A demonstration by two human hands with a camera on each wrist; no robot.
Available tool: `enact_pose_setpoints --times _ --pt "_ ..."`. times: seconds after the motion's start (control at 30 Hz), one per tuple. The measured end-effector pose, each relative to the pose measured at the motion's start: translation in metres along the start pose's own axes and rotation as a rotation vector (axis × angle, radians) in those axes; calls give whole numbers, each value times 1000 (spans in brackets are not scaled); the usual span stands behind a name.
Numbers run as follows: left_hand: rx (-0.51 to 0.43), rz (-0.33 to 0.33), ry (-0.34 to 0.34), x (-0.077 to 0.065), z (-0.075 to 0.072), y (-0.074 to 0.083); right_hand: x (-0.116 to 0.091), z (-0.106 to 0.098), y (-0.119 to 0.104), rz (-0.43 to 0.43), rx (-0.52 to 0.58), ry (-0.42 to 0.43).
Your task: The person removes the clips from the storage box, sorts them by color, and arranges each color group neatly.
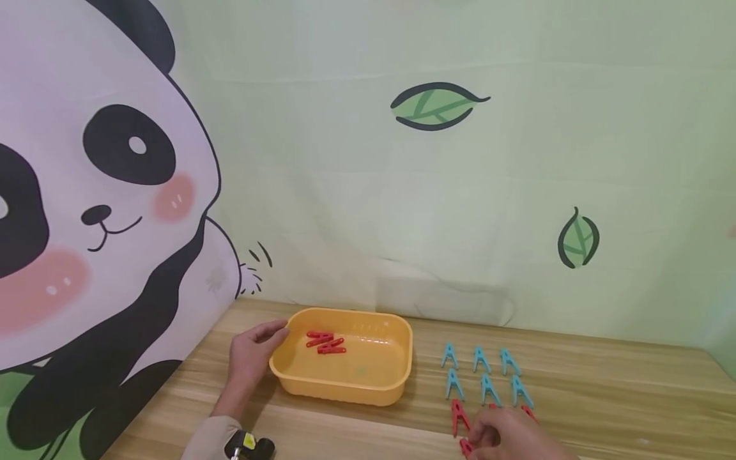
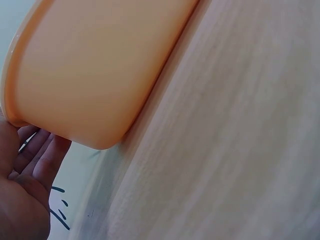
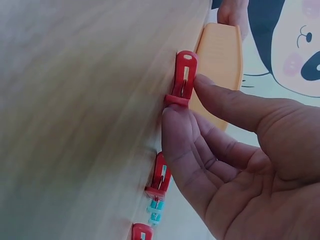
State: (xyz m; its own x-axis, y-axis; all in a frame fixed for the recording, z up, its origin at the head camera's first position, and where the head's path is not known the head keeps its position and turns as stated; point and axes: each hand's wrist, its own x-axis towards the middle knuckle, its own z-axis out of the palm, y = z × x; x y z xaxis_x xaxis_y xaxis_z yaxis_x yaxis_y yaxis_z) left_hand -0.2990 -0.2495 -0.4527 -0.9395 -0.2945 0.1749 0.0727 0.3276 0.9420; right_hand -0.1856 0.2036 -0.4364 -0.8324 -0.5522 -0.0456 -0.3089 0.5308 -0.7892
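Note:
My left hand (image 1: 253,351) grips the left end of a yellow plastic basin (image 1: 345,386); in the left wrist view its fingers (image 2: 52,162) lie against the end wall under the rim. Several red clothespins (image 1: 326,343) lie together inside the basin. On the table to the right, my right hand (image 1: 512,434) is at the near end of the rows of clothespins. Its thumb and index finger pinch a red clothespin (image 3: 184,77), seen close up in the right wrist view. Another red clothespin (image 1: 459,418) lies just beyond; the hand partly hides others.
Two rows of blue clothespins (image 1: 480,359) lie on the wooden table (image 1: 621,390) beyond the red ones. A light green backdrop (image 1: 322,191) with leaves and a large panda (image 1: 132,255) rises behind and to the left. A small black device (image 1: 250,445) is on the left wrist.

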Motion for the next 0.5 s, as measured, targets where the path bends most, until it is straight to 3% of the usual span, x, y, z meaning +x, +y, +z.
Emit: enact_pose_setpoints --times 0.5 --pt "4 -2 0 1 0 0 2 7 -3 110 -1 33"
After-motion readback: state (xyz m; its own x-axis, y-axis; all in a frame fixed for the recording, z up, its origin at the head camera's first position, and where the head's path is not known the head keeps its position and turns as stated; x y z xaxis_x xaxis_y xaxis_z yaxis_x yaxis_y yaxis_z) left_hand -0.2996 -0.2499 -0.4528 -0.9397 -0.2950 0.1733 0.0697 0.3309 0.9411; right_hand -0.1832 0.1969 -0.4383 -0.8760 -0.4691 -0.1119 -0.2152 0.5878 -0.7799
